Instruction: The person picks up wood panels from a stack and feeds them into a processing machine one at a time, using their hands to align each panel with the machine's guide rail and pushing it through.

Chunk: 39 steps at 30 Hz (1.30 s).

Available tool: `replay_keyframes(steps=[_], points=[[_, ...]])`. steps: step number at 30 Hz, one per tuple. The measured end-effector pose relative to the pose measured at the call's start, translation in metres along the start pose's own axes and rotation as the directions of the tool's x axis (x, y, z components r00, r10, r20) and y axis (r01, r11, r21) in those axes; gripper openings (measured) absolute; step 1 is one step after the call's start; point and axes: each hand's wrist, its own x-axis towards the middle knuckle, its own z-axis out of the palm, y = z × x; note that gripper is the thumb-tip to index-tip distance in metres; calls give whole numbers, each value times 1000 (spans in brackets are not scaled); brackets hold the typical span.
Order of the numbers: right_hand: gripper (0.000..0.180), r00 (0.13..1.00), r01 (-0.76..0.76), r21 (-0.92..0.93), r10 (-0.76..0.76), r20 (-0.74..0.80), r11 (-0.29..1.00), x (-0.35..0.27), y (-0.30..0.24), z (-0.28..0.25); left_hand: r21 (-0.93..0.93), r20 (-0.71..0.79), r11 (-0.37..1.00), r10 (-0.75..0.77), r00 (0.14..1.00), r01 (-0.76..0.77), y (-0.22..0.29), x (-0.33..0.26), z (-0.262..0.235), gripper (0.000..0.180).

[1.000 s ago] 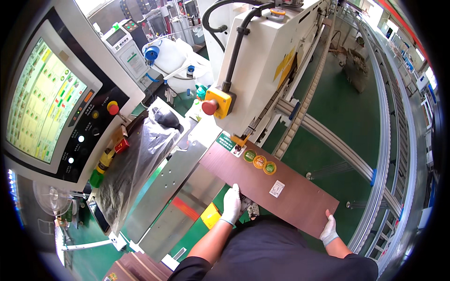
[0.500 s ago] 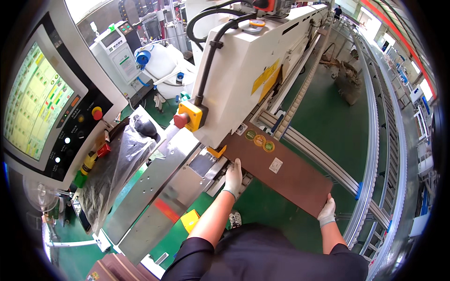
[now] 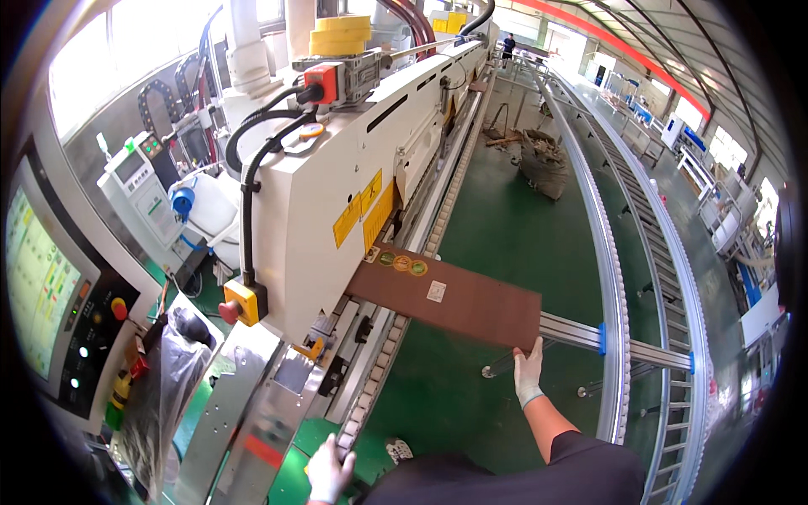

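A long brown panel (image 3: 471,296) with round stickers and a white label has its left end under the white machine housing (image 3: 324,202). My right hand (image 3: 528,374), in a white glove, is at the panel's near right corner, thumb at the end and fingers at the near edge. Partly under the panel, the fingers are hard to make out. At the lower edge of the view, my gloved left hand (image 3: 330,471) is off the panel, beside the near end of a roller track (image 3: 370,391). Its thumb and fingers are apart.
At left stand a control screen (image 3: 42,295) and a yellow box with a red button (image 3: 244,303). A metal rail (image 3: 581,332) crosses behind the panel to a curved roller conveyor (image 3: 610,337) on the right. A filled sack (image 3: 543,164) stands farther off; a person (image 3: 508,46) is in the distance.
My left hand has come off the panel and moved back toward me. The panel has shifted farther along the machine, with my right hand still at its outer end. The view has turned right.
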Motion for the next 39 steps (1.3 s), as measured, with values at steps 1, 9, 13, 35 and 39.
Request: replay_keyframes(steps=[1,9,13,35,39], points=[[64,996,-46,148,57,-69,988,-7,-3,11,64,43,995,-83,996,80,-4,-17,-1,69],[31,477,480,474,-673,565,738,-163,-146,131,129,7,973,-192,981,189,-10,-45,-10,65],[39,-202,444,767,-783,589,462,-278,-208,158,-95,6,983,-155,988,155,-8,-41,-35,49],[27,1,855,339,-656,755,392,-388,-176,164,-912,-181,-328,-215,-960,246,-64,-811,63,58],[28,66,875,299,-706,705,380,-415,-160,161,-996,-89,47,-491,-866,76,-75,-804,78,49]])
